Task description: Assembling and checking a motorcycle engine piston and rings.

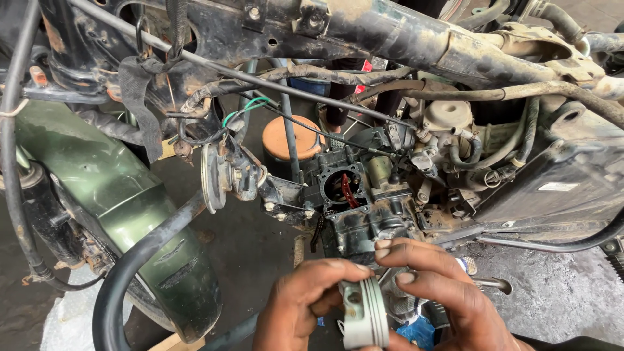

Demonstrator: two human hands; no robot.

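1. Low in the frame, just right of centre, your left hand [302, 305] and right hand [448, 296] share one grey metal piston [364, 312].
2. Left fingers [338, 270] wrap over its top edge and thumb side; right fingers [416, 276] press on it from the right. Both sets are clamped on the piston, not apart.
3. Its round axis lies roughly left to right across the frame, ringed crown toward the right, the pin hole [354, 297] facing you.
4. Directly above the piston, at frame centre, stands the stripped motorcycle engine block [364, 214], its open bore [339, 186] facing you, near but not touching.
5. Neither hand is clearly nearer the bore.
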